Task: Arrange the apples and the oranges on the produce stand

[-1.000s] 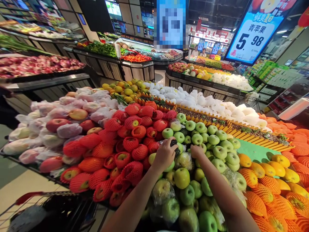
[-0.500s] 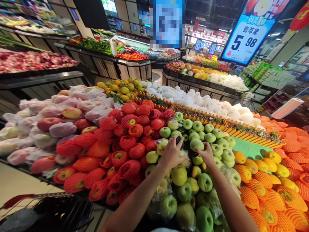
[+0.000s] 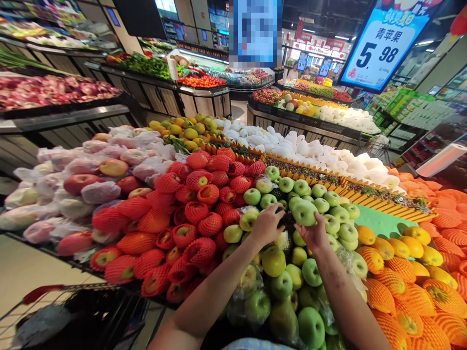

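Note:
My right hand (image 3: 313, 234) holds a green apple (image 3: 304, 213) between thumb and fingers, just above the heap. To its left, my left hand (image 3: 269, 224) is closed, its fingers curled by something dark, perhaps netting, that I cannot make out. Under and around both hands lie loose green apples (image 3: 312, 272), and a yellowish apple (image 3: 273, 260) sits just below my left wrist. Some apples near my forearms are in clear plastic wrap (image 3: 251, 281).
Apples in red foam nets (image 3: 199, 253) lie left, with wrapped apples (image 3: 98, 192) beyond. Oranges (image 3: 399, 311) in orange nets fill the right. A yellow picket divider (image 3: 386, 201) runs behind the apples. A shopping cart (image 3: 44, 291) stands at lower left.
My right hand has lifted the green apple slightly and turned it. The fingers of my left hand have curled in and moved right, closer to the apple. The view has shifted slightly.

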Available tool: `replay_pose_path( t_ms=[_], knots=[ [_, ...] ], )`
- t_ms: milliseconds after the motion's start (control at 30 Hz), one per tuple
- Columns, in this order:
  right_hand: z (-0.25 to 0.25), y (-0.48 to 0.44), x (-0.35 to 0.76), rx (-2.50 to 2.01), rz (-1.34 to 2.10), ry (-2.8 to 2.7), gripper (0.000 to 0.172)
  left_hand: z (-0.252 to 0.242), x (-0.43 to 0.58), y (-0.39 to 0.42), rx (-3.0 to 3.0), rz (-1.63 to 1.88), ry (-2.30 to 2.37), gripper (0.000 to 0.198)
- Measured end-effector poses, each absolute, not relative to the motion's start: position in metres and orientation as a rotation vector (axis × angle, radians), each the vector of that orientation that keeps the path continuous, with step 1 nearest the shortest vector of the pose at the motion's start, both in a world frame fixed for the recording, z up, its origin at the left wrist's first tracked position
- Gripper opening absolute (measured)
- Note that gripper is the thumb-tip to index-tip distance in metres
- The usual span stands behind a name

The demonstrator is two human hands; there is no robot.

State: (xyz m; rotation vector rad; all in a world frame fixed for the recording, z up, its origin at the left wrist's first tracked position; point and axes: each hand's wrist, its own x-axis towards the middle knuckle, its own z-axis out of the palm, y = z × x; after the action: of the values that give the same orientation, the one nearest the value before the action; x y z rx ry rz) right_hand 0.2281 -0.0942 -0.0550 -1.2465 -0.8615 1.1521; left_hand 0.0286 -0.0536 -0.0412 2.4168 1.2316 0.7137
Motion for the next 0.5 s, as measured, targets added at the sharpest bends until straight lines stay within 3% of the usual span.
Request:
replay_pose_path(
  t_ms=[167, 367, 500],
  knots=[
    [-0.059, -0.083, 0.247, -1.607, 0.405, -1.291, 0.069, -0.033, -0.017, -0.032, 2.041, 1.206, 1.751, 0.024],
    [-0.109, -0.064, 0.246, -1.884, 0.306, -2.365, 0.071, -0.032, -0.045, -0.038, 2.065, 1.285, 1.786, 0.023],
    [-0.123, -0.056, 0.233, -1.928, 0.232, -2.628, 0.059, -0.033, -0.044, -0.046, 2.139, 1.224, 1.795, 0.018]
  ],
)
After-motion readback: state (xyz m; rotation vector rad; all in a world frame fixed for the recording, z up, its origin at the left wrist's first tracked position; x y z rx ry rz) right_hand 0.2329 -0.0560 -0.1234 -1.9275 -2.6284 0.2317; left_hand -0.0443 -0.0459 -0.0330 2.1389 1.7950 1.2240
